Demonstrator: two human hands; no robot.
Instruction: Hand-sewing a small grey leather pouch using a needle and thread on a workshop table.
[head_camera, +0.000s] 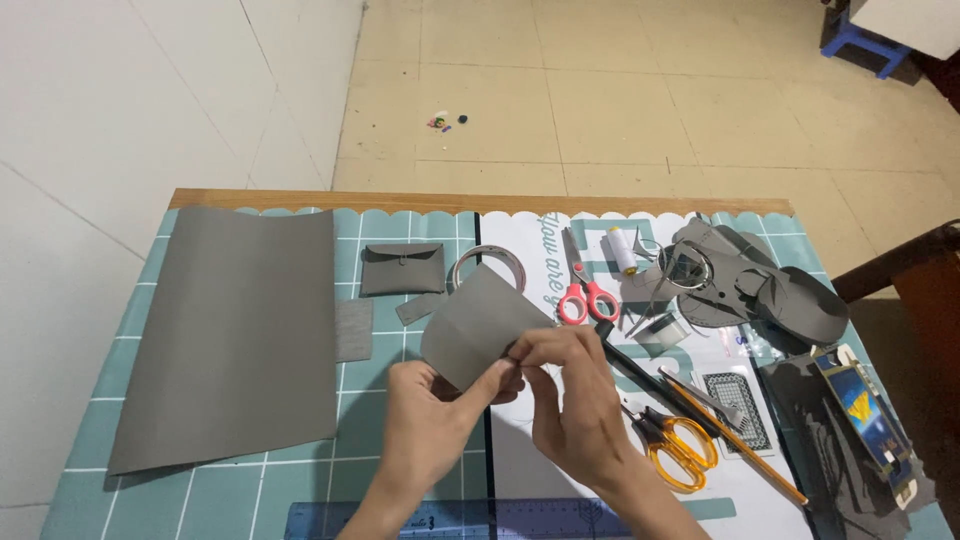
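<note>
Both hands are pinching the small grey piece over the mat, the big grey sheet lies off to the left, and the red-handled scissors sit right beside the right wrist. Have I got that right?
Not quite. In the head view, the scissors beside the right hand wrist are the orange-handled scissors; the red-handled scissors lie farther up the table, past the small grey piece. The rest holds: the left hand also pinches that piece, and the big grey sheet lies to the left.

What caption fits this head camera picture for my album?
Both hands, left and right, pinch a grey sheet piece above a teal grid mat.
</note>
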